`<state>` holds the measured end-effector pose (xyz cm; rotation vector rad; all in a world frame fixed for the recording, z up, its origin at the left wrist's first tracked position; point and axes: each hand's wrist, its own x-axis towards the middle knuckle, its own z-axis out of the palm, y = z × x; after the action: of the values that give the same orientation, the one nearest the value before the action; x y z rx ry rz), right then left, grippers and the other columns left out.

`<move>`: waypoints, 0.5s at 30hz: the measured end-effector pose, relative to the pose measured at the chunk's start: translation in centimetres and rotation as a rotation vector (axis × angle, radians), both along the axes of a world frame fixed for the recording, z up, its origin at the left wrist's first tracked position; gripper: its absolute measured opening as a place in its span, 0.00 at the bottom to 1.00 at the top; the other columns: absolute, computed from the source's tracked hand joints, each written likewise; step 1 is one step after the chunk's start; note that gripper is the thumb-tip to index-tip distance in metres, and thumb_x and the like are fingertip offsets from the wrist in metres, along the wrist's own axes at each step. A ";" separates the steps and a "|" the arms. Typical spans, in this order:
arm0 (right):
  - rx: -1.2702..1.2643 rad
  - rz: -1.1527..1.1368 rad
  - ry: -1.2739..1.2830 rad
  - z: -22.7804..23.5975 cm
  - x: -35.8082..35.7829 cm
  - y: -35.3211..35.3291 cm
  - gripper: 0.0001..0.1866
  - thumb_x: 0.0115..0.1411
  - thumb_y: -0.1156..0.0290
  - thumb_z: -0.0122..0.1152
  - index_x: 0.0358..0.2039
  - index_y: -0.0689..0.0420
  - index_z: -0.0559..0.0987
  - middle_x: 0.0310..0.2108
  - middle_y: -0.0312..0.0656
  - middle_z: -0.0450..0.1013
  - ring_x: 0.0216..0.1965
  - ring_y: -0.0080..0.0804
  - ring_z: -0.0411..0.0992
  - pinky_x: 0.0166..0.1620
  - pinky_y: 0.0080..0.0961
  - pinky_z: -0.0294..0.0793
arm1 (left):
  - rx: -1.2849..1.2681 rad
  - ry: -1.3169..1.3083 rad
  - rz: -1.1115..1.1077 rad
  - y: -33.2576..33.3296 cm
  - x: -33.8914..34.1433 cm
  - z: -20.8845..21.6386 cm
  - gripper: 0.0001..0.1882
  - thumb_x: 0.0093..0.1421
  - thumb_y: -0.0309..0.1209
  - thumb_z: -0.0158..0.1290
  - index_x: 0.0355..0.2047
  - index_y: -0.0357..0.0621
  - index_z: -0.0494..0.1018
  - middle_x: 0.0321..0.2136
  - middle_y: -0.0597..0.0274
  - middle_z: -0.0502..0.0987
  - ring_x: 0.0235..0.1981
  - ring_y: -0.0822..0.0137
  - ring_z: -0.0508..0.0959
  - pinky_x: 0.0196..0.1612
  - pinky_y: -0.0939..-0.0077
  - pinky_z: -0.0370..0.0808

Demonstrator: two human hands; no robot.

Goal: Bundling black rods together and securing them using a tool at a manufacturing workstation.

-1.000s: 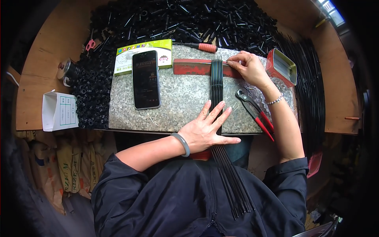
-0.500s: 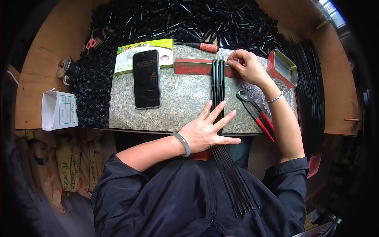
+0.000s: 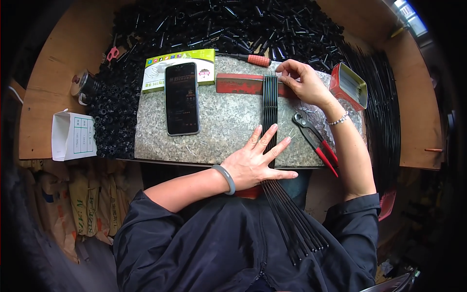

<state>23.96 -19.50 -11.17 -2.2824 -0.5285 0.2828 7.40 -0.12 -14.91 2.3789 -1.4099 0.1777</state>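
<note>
A row of thin black rods point(image 3: 270, 104) lies side by side over a red, worn metal bar point(image 3: 238, 83) on the speckled work board. My left hand point(image 3: 254, 159) is spread flat across the rods at the board's front edge, fingers apart. Below it the rods' lower ends fan out over my dark jacket. At the rods' far tips, my right hand point(image 3: 304, 85) has its thumb and fingers pinched together just right of the row. Whatever is between those fingertips is too small to make out.
Red-handled pliers point(image 3: 316, 143) and scattered thin pins lie on the board. A phone point(image 3: 182, 100) leans on a green-white box point(image 3: 206, 61). An open red tin point(image 3: 349, 86) stands right. Black parts point(image 3: 224, 29) heap behind; a red-handled tool point(image 3: 258, 60) lies in front of them.
The rods' lower ends have swung a little to the right on my jacket. My right fingertips have shifted slightly at the rod tips; my left hand stays in place.
</note>
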 end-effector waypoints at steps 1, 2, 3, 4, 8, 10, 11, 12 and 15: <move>0.018 0.011 -0.047 -0.2 0.0 0.0 0.05 0.56 0.75 0.58 0.33 0.62 0.76 0.24 0.34 0.70 0.26 0.17 0.65 0.33 0.18 0.68 | -0.001 0.008 -0.002 0.0 0.0 0.1 0.37 0.50 0.33 0.51 0.58 0.88 0.58 0.64 0.46 0.49 0.63 0.30 0.47 0.59 0.33 0.51; 0.037 0.023 -0.094 -0.3 0.0 0.1 0.04 0.56 0.76 0.57 0.32 0.62 0.76 0.24 0.34 0.70 0.25 0.18 0.64 0.31 0.18 0.67 | -0.001 0.016 -0.004 0.0 0.1 0.1 0.37 0.50 0.33 0.51 0.58 0.88 0.58 0.64 0.46 0.49 0.63 0.30 0.47 0.59 0.33 0.51; 0.055 0.035 -0.141 -0.4 0.0 0.1 0.04 0.55 0.76 0.57 0.32 0.61 0.76 0.23 0.35 0.69 0.23 0.19 0.63 0.30 0.18 0.67 | -0.001 0.015 -0.003 0.0 0.1 0.2 0.37 0.50 0.33 0.51 0.58 0.88 0.58 0.64 0.46 0.49 0.63 0.30 0.47 0.59 0.33 0.51; 0.055 0.036 -0.141 -0.4 0.1 0.1 0.04 0.55 0.76 0.57 0.32 0.61 0.76 0.23 0.35 0.69 0.23 0.19 0.63 0.30 0.18 0.67 | -0.001 0.019 -0.003 0.0 0.2 0.3 0.37 0.50 0.33 0.52 0.58 0.88 0.58 0.64 0.46 0.49 0.63 0.30 0.48 0.59 0.33 0.52; 0.027 0.076 -0.128 -0.1 0.4 0.5 0.08 0.54 0.78 0.55 0.36 0.60 0.76 0.30 0.38 0.69 0.26 0.22 0.64 0.32 0.20 0.68 | 0.002 0.035 0.002 0.2 0.4 0.5 0.37 0.49 0.34 0.52 0.58 0.87 0.58 0.63 0.44 0.50 0.62 0.30 0.48 0.58 0.34 0.54; 0.001 0.066 -0.137 0.2 0.0 1.0 0.10 0.54 0.79 0.55 0.39 0.59 0.74 0.33 0.37 0.66 0.30 0.22 0.65 0.37 0.19 0.68 | -0.001 0.042 -0.003 0.2 0.5 0.6 0.36 0.50 0.34 0.52 0.58 0.87 0.58 0.63 0.43 0.51 0.62 0.30 0.49 0.58 0.35 0.55; -0.013 0.056 -0.144 0.4 -0.2 1.3 0.12 0.54 0.80 0.54 0.41 0.59 0.73 0.35 0.37 0.65 0.33 0.22 0.65 0.39 0.19 0.68 | 0.000 0.037 -0.008 0.1 0.5 0.7 0.36 0.50 0.34 0.52 0.58 0.87 0.58 0.63 0.43 0.51 0.62 0.30 0.49 0.58 0.35 0.55; -0.024 0.035 -0.154 0.8 -0.4 1.1 0.12 0.54 0.80 0.54 0.41 0.59 0.73 0.35 0.37 0.65 0.33 0.22 0.65 0.39 0.19 0.68 | 0.004 0.022 -0.006 -0.1 0.6 0.7 0.36 0.50 0.35 0.53 0.58 0.87 0.58 0.62 0.43 0.51 0.62 0.31 0.50 0.58 0.35 0.56; 0.122 0.004 -0.315 1.4 -0.8 0.1 0.15 0.54 0.79 0.55 0.44 0.58 0.71 0.36 0.39 0.63 0.34 0.26 0.66 0.41 0.21 0.69 | 0.004 0.017 -0.003 -1.0 0.5 1.1 0.33 0.51 0.38 0.54 0.57 0.86 0.60 0.61 0.42 0.53 0.62 0.32 0.51 0.57 0.37 0.58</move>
<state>23.18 -19.43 -9.82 -2.2177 -0.6896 -0.1087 7.93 -1.09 -13.76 2.3755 -1.4076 0.1537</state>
